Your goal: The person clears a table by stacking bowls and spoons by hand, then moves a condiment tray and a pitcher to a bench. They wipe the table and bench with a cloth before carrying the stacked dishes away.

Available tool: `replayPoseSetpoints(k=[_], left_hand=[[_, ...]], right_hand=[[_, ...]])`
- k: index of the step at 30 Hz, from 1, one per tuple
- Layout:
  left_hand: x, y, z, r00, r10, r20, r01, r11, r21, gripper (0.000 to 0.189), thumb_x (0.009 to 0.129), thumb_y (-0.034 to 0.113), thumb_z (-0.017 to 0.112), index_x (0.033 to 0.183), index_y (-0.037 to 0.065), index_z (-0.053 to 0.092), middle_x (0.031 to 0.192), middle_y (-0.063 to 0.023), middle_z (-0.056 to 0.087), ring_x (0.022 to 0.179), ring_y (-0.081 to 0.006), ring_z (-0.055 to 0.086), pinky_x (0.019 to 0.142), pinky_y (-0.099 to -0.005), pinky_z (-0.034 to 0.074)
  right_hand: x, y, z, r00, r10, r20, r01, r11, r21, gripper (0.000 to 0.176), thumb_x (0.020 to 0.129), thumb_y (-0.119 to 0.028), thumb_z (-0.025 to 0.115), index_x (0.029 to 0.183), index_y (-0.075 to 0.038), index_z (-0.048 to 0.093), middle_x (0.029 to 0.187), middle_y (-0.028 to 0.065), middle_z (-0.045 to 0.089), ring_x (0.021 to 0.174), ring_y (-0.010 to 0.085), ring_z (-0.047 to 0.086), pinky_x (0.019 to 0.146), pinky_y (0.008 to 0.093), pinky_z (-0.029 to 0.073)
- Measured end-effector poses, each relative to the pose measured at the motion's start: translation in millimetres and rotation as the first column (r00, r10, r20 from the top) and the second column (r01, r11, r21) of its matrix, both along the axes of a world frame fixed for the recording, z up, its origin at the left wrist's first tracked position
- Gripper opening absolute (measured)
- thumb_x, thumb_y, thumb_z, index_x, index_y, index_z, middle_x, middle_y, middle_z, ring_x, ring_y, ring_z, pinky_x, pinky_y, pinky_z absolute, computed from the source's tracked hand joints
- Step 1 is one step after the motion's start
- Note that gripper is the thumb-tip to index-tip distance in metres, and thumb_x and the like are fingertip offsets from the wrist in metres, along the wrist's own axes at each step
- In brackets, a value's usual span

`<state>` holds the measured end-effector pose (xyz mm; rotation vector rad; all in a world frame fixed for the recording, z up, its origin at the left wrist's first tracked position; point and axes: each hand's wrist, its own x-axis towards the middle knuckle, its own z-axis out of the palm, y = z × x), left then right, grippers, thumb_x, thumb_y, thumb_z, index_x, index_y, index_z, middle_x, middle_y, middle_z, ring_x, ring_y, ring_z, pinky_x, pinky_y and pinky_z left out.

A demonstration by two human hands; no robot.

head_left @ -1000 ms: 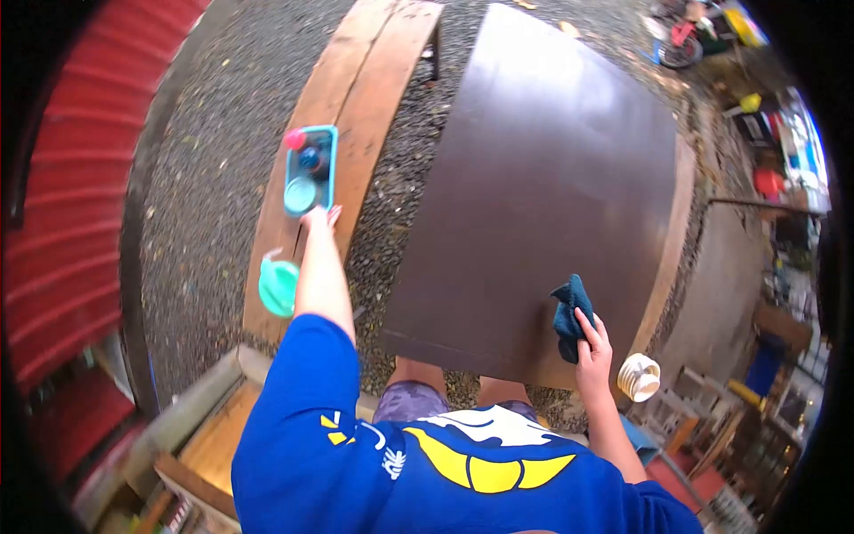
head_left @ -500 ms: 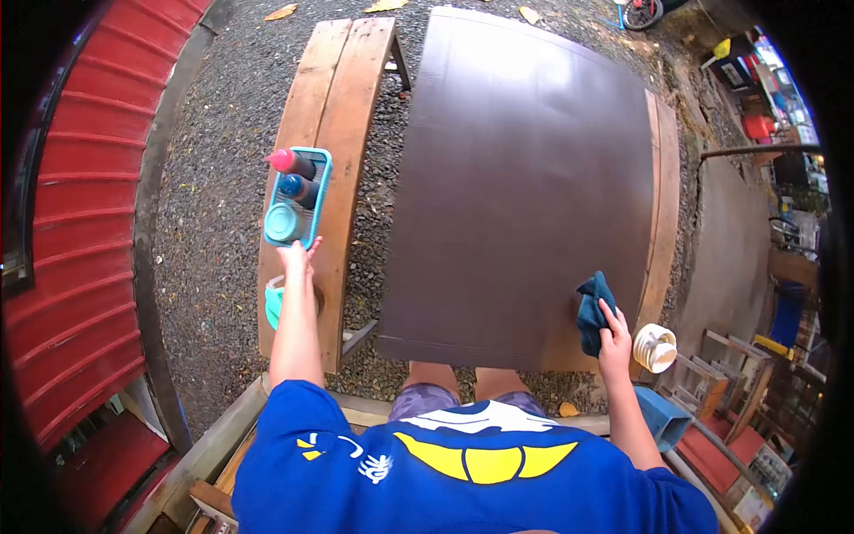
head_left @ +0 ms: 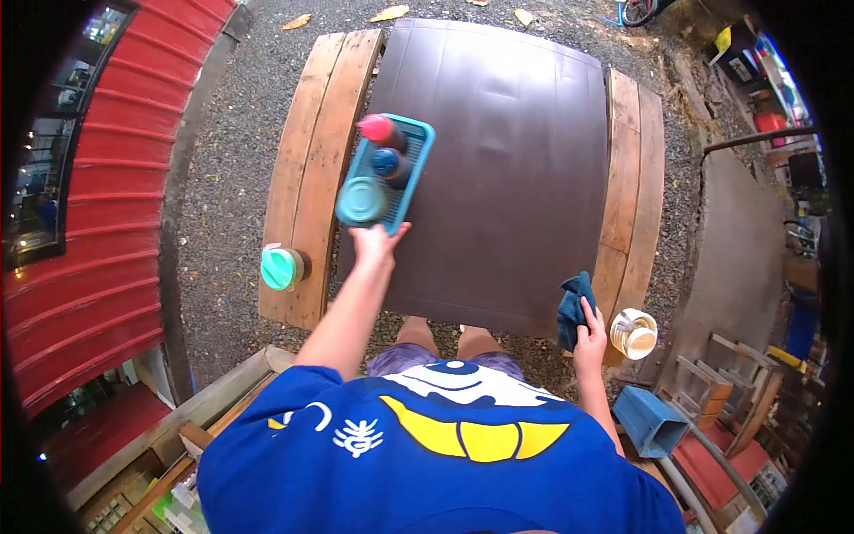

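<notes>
My left hand [head_left: 378, 242] grips the near end of a blue plastic basket [head_left: 418, 173], held over the left edge of a dark brown table [head_left: 498, 196]. Inside the basket are a red-capped bottle [head_left: 381, 131], a blue-capped bottle [head_left: 390, 164] and a round container with a teal lid [head_left: 363, 201]. Fingers of my right hand [head_left: 589, 338] are closed on a dark teal cloth [head_left: 574, 307] at the table's near right corner. To the right of that hand, a white container [head_left: 635, 334] with what look like utensils stands on the right bench.
A pitcher with a mint-green lid [head_left: 282, 268] stands on the left wooden bench [head_left: 311, 160]. Another wooden bench [head_left: 627, 178] runs along the table's right side. Near my right arm is a blue plastic bin [head_left: 652, 421]. Gravel [head_left: 227, 178] covers the ground; a red wall [head_left: 116, 205] rises at left.
My left hand has carried the basket from over the left bench rightward to the table's left edge. The pitcher is now fully uncovered by my arm. The cloth stays in my right hand.
</notes>
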<state>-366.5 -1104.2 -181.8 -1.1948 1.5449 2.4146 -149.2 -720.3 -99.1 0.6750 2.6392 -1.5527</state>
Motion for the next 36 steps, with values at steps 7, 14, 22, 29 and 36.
replayPoseSetpoints(k=[7,14,22,29,36], left_hand=[[-1.6,173.9,-11.9,0.974,0.112,0.199,-0.120,0.992,0.029,0.061,0.088,-0.010,0.031,0.139,0.008,0.003,0.135,-0.0226,0.028,0.077,-0.0354,0.060,0.060,-0.0443,0.061],[-24.7,258.6,-76.2,0.883,0.395,0.254,-0.467,0.795,0.388,0.056,0.098,0.016,0.026,0.145,0.027,-0.001,0.140,-0.0147,0.028,0.101,-0.0346,0.049,0.073,-0.0540,0.055],[-65.2,265.4,-74.1,0.924,0.246,0.293,-0.334,0.893,0.303,0.064,0.098,0.025,0.042,0.146,0.024,-0.001,0.100,-0.0104,0.052,0.057,-0.0231,0.054,0.050,-0.0383,0.053],[6.1,114.1,45.7,0.974,-0.226,0.024,0.211,0.937,0.280,0.080,0.084,0.004,0.057,0.141,0.012,0.003,0.095,-0.0130,0.053,0.063,-0.0216,0.059,0.049,-0.0373,0.055],[39.0,-249.5,-27.4,0.732,0.132,0.668,0.657,0.119,-0.744,0.085,0.069,0.042,0.077,0.139,0.027,0.031,0.142,-0.0190,0.025,0.127,-0.0442,0.031,0.102,-0.0540,0.033]], right_hand=[[48.2,63.5,-4.5,0.997,-0.072,0.018,0.069,0.991,0.113,0.055,0.078,0.005,0.039,0.128,-0.007,0.057,0.128,0.0197,0.050,0.121,0.0296,0.047,0.103,0.0321,0.033],[62.1,85.0,2.7,0.995,-0.095,0.004,0.094,0.992,0.086,0.054,0.078,0.005,0.039,0.127,-0.007,0.057,0.133,0.0215,0.047,0.126,0.0312,0.044,0.106,0.0351,0.031],[66.7,67.9,-4.5,0.998,-0.032,0.047,0.028,0.997,0.073,0.055,0.077,0.005,0.040,0.129,-0.005,0.055,0.133,0.0232,0.045,0.125,0.0314,0.045,0.107,0.0352,0.030],[43.1,9.0,4.3,0.985,0.048,0.169,-0.074,0.986,0.150,0.055,0.077,0.002,0.041,0.130,-0.005,0.054,0.135,0.0245,0.046,0.128,0.0345,0.040,0.110,0.0363,0.023],[32.4,-71.9,15.4,0.948,0.071,0.312,-0.104,0.990,0.093,0.055,0.074,0.002,0.042,0.127,-0.005,0.057,0.119,0.0150,0.054,0.113,0.0245,0.051,0.100,0.0299,0.036]])
